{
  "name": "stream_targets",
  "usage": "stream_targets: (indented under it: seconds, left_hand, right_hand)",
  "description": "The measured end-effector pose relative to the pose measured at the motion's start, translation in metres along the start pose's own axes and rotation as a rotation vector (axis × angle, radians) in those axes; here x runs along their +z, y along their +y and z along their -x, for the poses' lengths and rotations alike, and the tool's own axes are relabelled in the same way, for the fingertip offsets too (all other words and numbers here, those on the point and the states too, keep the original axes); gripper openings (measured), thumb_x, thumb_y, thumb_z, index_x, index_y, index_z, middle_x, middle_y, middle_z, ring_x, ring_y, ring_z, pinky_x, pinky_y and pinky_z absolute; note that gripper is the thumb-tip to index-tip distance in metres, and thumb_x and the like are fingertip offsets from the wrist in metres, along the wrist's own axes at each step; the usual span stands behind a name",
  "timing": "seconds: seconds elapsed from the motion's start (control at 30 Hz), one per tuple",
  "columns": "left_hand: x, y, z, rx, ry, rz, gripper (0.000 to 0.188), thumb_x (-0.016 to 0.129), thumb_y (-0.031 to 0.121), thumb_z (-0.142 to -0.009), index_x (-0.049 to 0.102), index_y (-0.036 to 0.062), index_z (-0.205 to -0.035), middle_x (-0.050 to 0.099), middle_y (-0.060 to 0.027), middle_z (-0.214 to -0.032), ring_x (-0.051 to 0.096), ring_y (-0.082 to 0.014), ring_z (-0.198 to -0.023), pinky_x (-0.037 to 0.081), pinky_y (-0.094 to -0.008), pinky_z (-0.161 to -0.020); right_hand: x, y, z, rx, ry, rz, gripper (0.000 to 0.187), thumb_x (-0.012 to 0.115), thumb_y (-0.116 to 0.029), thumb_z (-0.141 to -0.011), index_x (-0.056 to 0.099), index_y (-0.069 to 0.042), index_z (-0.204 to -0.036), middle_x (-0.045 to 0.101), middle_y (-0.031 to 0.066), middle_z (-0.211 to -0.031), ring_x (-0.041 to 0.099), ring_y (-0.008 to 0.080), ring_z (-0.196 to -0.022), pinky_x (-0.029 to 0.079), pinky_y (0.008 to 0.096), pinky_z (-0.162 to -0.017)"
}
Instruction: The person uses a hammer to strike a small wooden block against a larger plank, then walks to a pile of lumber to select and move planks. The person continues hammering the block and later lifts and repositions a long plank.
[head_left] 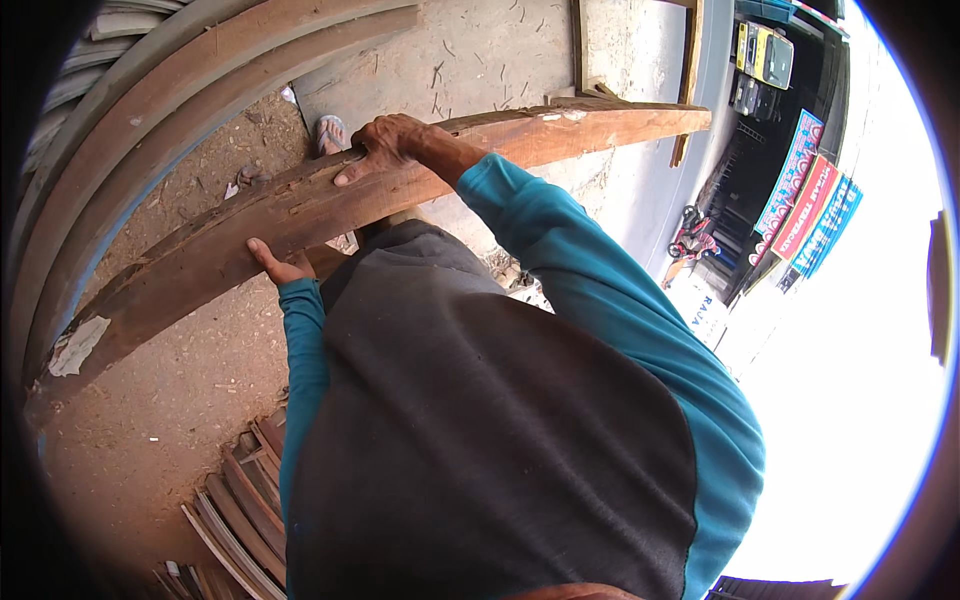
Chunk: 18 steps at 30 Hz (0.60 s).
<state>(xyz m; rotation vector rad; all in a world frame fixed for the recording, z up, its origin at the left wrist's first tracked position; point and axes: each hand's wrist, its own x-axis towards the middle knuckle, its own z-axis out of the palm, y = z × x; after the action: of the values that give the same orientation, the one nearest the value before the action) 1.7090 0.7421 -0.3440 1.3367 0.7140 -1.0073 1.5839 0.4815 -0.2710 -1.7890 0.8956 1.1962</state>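
Note:
A long reddish-brown wooden plank (330, 207) crosses the upper part of the head view, from the lower left up to the right. Its upper edge is rough and splintered, and a pale patch marks its left end. My left hand (278, 264) grips the lower edge, thumb on the near face and the other fingers mostly hidden. Further right, my right hand (385, 142) is closed over the upper edge, with its thumb pressed on the face. Past the plank shows a sandalled foot (330, 132).
Curved boards (190, 90) lean stacked at the upper left. More long boards (240, 505) lie on the dirt ground (160, 440) at lower left. At the right are a parked motorcycle (692, 235), a yellow truck (764, 55) and colourful banners (805, 210).

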Motion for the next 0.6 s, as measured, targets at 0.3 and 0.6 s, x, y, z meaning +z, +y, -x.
stream_targets:
  seconds: [0.3,0.6]
  left_hand:
    - [-0.031,0.005,-0.018,-0.197,-0.137,-0.114,0.097,0.053,0.069,-0.089,0.017,0.0072,-0.155,0.025,-0.0177,-0.156,0.028,-0.0351,-0.142,0.024,-0.0533,-0.117]
    - [-0.119,0.085,-0.041,-0.155,0.055,0.265,0.129,0.053,0.09,-0.07,0.008,0.0052,-0.156,0.018,-0.023,-0.159,0.022,-0.0396,-0.146,0.017,-0.0514,-0.121]
  right_hand:
    - [-0.008,0.0,0.009,0.001,-0.014,-0.038,0.104,0.053,-0.094,-0.062,0.071,-0.004,-0.109,0.07,0.0214,-0.097,0.066,0.0384,-0.099,0.05,0.048,-0.088]
    - [-0.018,0.004,0.012,-0.069,-0.042,-0.098,0.099,0.055,-0.09,-0.066,0.069,-0.004,-0.114,0.07,0.02,-0.103,0.065,0.0375,-0.103,0.049,0.0473,-0.091]
